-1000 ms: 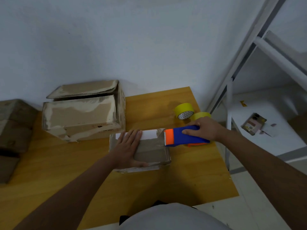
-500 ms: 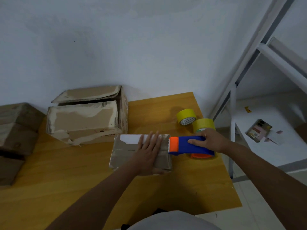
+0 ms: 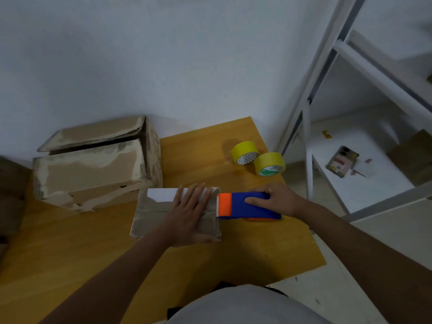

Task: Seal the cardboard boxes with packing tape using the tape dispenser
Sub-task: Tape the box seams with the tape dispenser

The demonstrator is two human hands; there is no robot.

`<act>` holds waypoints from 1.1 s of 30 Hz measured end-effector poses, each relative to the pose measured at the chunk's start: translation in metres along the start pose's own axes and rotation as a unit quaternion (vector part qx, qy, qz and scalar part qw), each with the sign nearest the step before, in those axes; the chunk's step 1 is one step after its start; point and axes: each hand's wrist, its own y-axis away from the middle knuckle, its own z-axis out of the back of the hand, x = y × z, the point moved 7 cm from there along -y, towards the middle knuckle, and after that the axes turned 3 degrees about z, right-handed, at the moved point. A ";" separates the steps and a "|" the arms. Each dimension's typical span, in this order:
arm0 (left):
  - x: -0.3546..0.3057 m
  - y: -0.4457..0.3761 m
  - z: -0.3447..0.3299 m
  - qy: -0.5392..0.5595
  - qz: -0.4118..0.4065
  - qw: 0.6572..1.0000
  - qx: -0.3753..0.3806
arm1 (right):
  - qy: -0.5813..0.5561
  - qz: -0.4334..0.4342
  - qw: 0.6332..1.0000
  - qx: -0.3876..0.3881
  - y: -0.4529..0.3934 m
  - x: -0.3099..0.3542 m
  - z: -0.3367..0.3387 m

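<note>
Head view, centre frame: we judge the small box [image 3: 175, 212] nearly taped, left hand [image 3: 189, 213] flat on it, right hand [image 3: 278, 198] gripping the tape dispenser [image 3: 245, 206] at its right edge; big box [image 3: 93, 167] upper left unsealed.

Small cardboard box [image 3: 163, 213]: flat, closed, shiny tape over top, white label at far edge; lies on table just in front of big box [image 3: 95, 167], which is worn, far flap ajar. Tape dispenser [image 3: 247, 206]: blue body, orange front w/ toothed blade, lying level, blade end touching small cardboard box's right edge.
</note>
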 end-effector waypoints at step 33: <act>0.003 0.000 0.000 0.027 0.010 0.999 -0.038 | 0.156 -0.105 0.979 -0.078 0.011 -0.042 -0.021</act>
